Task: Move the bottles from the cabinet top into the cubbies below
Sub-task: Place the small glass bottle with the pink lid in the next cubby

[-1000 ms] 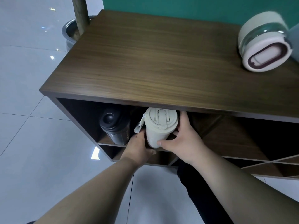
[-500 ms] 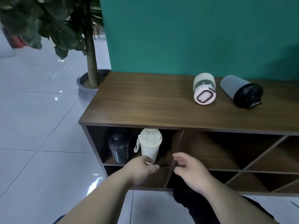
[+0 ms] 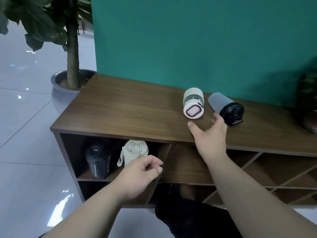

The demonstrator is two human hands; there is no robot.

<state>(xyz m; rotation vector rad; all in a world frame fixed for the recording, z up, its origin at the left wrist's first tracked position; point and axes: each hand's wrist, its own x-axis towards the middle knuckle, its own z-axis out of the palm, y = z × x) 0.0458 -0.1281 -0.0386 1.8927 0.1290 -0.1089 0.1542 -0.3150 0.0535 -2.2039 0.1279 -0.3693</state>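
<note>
With the cream strapped bottle (image 3: 135,152) now released upright in the brown wooden cabinet's (image 3: 120,110) top-left cubby beside a black bottle (image 3: 97,162), the left hand (image 3: 142,176) withdraws loosely curled and empty while the right hand (image 3: 209,133) spreads wide toward the pink-lidded glass bottle (image 3: 193,105) and grey black-capped bottle (image 3: 226,109) lying on top.

Four bottles — two on the cabinet top (image 3: 120,107), two in one cubby (image 3: 75,152) — two hands, one potted plant (image 3: 72,48)
</note>
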